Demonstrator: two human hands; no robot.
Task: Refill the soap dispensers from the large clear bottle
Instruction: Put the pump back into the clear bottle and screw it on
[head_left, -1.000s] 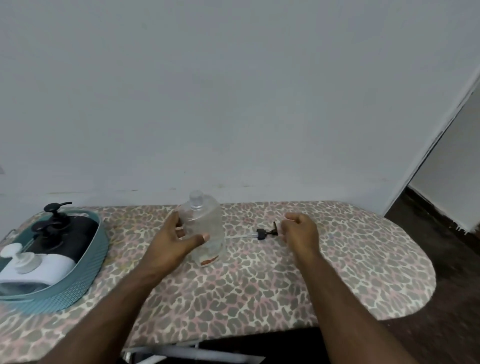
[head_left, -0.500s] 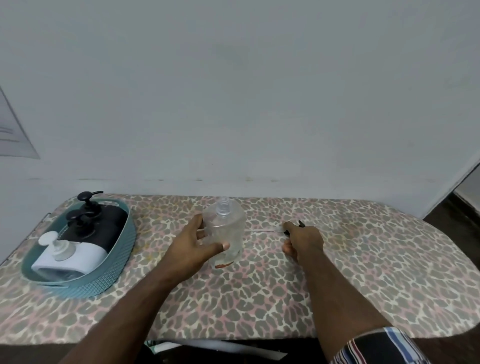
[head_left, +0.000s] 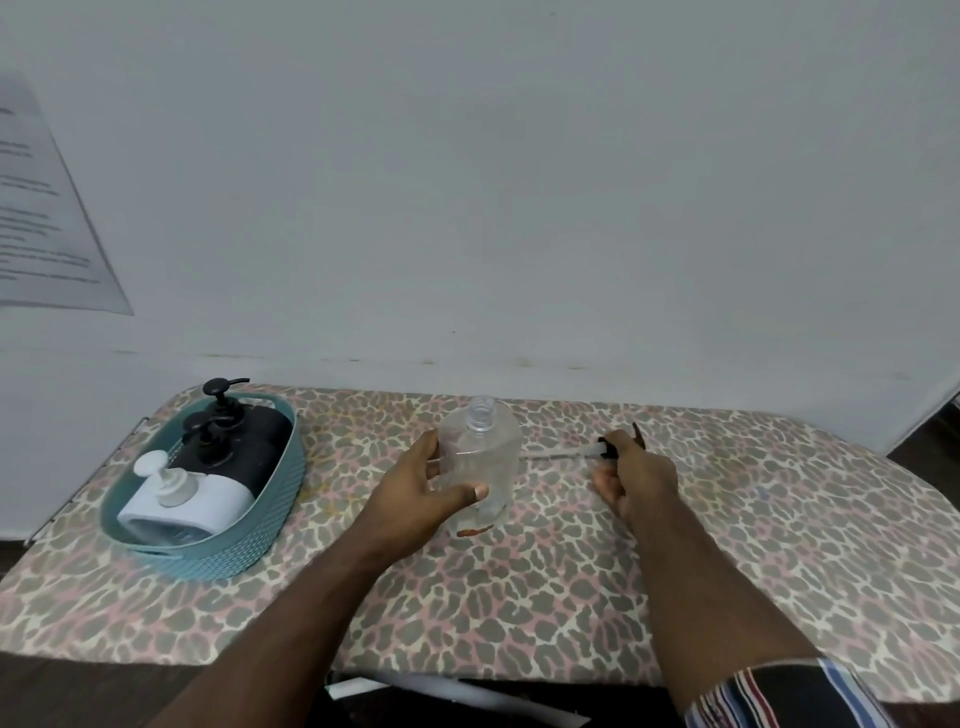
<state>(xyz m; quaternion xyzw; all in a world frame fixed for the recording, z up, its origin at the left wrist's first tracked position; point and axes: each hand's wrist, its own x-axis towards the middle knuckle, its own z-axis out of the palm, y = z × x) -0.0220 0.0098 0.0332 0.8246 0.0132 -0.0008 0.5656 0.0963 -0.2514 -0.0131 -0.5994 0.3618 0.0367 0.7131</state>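
Observation:
A clear plastic bottle (head_left: 485, 452) stands upright near the middle of the leopard-print board (head_left: 519, 587), its neck uncapped. My left hand (head_left: 415, 493) wraps around its left side. My right hand (head_left: 631, 478) is closed on a black pump head (head_left: 609, 450) whose thin clear tube (head_left: 553, 456) points left toward the bottle, lying close to the board. At the left, a teal basket (head_left: 244, 540) holds two black dispensers (head_left: 244, 441) with black pumps and a white dispenser (head_left: 182, 499) with a white pump.
The board backs onto a pale wall. A printed sheet of paper (head_left: 47, 218) hangs on the wall at the upper left. The board's rounded right end (head_left: 909, 519) drops off to dark floor. A white bar shows under the front edge.
The view has swung left, so the basket sits further in. My right hand went from resting beside the pump to gripping it and lifting its head; my left hand stays on the bottle.

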